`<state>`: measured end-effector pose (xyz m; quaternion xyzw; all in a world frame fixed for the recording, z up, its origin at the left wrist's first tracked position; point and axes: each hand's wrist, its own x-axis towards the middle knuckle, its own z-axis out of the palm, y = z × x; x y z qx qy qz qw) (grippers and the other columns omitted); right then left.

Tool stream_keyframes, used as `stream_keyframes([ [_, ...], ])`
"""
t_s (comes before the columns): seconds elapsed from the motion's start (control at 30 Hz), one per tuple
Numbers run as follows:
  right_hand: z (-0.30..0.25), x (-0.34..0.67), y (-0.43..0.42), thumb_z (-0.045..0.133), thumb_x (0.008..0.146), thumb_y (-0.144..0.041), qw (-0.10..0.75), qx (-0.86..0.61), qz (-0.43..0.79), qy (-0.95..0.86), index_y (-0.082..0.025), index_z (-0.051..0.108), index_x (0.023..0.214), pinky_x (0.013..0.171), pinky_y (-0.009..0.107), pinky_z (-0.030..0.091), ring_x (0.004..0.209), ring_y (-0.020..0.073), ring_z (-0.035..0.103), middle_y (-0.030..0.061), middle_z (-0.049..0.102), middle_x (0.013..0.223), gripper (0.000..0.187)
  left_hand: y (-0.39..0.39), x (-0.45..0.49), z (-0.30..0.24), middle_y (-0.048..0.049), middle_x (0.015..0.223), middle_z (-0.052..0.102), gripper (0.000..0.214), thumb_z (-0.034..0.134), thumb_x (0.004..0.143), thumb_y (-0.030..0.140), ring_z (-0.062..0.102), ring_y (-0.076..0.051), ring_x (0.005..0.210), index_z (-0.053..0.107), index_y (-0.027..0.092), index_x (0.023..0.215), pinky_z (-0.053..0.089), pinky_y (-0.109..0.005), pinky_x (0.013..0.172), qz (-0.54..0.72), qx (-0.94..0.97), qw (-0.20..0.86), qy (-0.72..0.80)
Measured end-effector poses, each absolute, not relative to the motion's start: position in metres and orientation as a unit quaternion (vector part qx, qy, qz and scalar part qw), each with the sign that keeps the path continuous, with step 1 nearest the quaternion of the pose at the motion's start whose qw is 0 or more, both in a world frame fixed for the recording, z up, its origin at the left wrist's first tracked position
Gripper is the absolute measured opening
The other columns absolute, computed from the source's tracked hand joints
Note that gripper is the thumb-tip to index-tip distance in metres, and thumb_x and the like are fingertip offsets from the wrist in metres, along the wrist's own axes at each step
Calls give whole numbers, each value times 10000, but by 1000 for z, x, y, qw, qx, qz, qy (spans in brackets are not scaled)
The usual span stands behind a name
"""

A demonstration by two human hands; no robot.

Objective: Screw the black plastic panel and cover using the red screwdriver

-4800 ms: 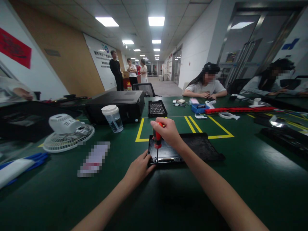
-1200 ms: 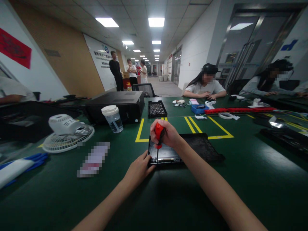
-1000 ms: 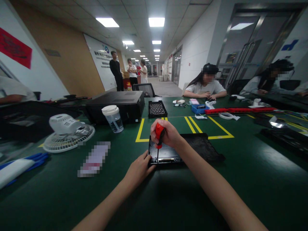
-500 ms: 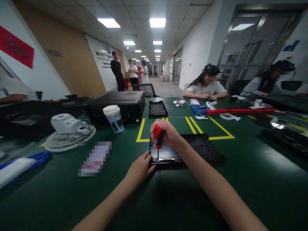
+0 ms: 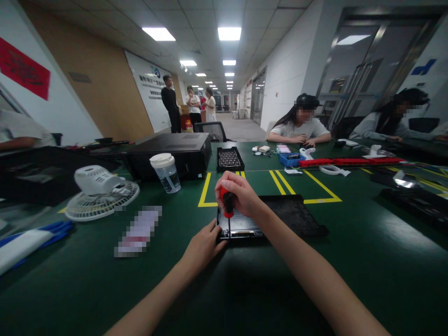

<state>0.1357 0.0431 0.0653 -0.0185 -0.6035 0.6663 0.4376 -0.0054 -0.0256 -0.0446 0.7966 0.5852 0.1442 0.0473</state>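
My right hand [image 5: 238,193] is wrapped round the red and black handle of a screwdriver [image 5: 229,212]. The screwdriver stands nearly upright, its shaft pointing down at the near left corner of a flat black panel [image 5: 290,214]. A shiny metal strip [image 5: 245,233] runs along the panel's near edge, beside the tip. At that same corner my left hand [image 5: 208,238] grips the panel's edge, thumb in front and fingers at the left side. The exact spot under the tip is too small to make out.
Left on the green table [image 5: 175,289] are a lidded cup [image 5: 165,172], a white fan [image 5: 101,193] and a blurred-out flat object [image 5: 138,231]. Behind lie a black case [image 5: 168,154] and a black tray of small parts [image 5: 230,159]. A co-worker [image 5: 297,123] sits across.
My right hand has turned and shifted slightly left round the screwdriver, and its handle leans a little differently. My left hand and the panel stay in place.
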Motion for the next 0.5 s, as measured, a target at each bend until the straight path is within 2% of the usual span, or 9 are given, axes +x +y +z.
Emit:
stream_keyframes([
  [0.5,70,137,40,534,804,-268,446,-37,653,-611,-173,422,712,366,184,407,405,72,507,-56,535,589,174,-26,-4,-44,-116,1338,450,240,525,812,348,539,-269,1107,562,191,990,444,-390,919,144,794,50,588],
])
